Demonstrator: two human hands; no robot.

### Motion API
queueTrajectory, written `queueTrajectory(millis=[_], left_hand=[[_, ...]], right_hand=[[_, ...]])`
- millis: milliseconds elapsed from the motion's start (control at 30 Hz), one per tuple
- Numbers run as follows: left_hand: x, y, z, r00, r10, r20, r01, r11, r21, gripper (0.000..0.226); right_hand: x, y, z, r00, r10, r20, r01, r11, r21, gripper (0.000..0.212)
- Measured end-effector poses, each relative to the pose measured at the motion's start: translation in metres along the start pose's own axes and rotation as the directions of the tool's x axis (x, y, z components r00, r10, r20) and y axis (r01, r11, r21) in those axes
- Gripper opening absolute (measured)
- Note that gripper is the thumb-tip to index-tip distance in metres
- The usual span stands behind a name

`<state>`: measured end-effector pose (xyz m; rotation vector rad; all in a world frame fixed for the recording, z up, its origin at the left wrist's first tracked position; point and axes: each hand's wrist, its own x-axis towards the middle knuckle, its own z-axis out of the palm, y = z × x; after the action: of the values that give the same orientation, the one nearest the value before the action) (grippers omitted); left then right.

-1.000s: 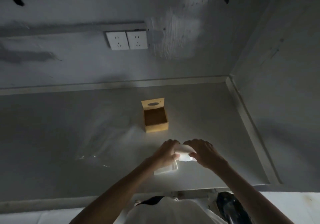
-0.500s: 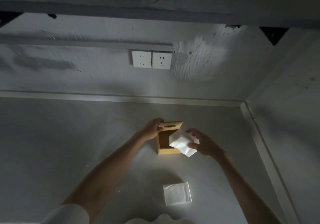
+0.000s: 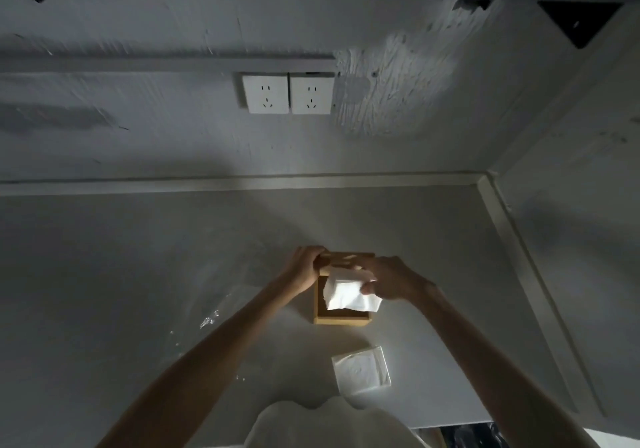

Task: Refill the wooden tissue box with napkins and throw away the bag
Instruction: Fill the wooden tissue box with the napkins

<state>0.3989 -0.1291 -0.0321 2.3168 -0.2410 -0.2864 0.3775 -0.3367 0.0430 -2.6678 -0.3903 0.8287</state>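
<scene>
A dim, grey countertop point(image 3: 104, 274) filled the lower half of the frame, seen from above, with two bare forearms reaching in from the bottom edge toward the centre. Just right of centre stood the wooden tissue box point(image 3: 341, 317), open at the top, its hinged lid point(image 3: 346, 260) tipped up at the far side. The left hand point(image 3: 303, 269) was wrapped around the lid's left edge, fingers closed on it. The right hand point(image 3: 389, 279) sat just to the right, touching the lid with its fingertips and pinching a loose bunch of white napkins point(image 3: 349, 295) that hung over the box's opening; whether the bunch had entered the box could not be told. Below the box, toward the bottom centre of the frame, a second flat stack of napkins point(image 3: 362, 369) lay on the counter, apart from the box. To the left of the box, a clear plastic bag point(image 3: 214, 309) lay flat on the counter, barely visible except for a few glints. In the upper middle of the frame, a pair of white wall sockets point(image 3: 288, 93) sat side by side on the grey wall, beside a rough patch of scraped plaster to their right
</scene>
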Motion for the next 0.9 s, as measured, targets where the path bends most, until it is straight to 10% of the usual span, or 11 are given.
queueTrajectory(millis=[900], left_hand=[[0.005,0.001,-0.007,0.999,0.021,0.047,-0.024,0.998,0.063,0.017]], right_hand=[[0.08,-0.031,0.042,0.907,0.237,0.348,-0.069,0.899,-0.433,0.043]])
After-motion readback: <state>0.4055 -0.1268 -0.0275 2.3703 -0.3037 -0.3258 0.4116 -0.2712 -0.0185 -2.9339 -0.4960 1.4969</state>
